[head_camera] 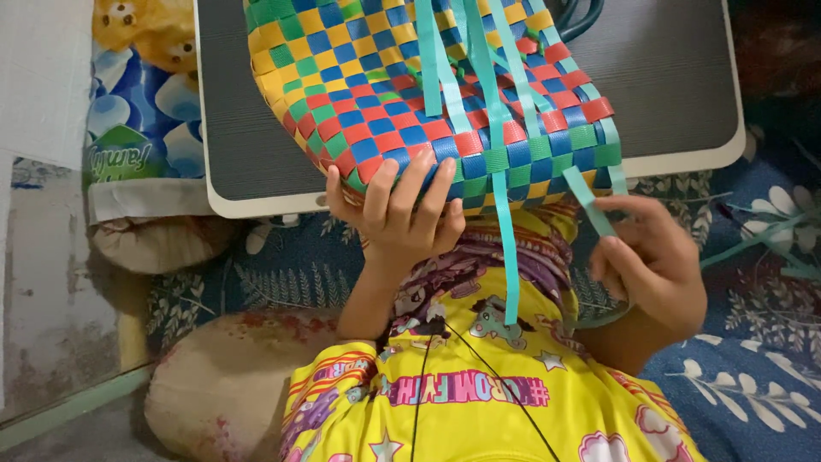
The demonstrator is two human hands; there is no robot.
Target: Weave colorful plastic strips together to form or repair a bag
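A woven basket (402,94) of yellow, blue, red and green plastic strips rests against the edge of a low grey table (676,77). My left hand (395,210) grips the basket's near edge from below, fingers spread over the weave. My right hand (646,257) pinches a loose teal strip (590,201) that comes out of the basket's right corner. Several other teal strips run over the basket, and one long strip (509,257) hangs down over my yellow printed clothing.
A blue floral bedsheet (753,376) lies to the right, with more teal strips (761,235) on it. A round beige cushion (222,385) sits at lower left. A blue printed plastic bag (141,111) and a wall are at the left.
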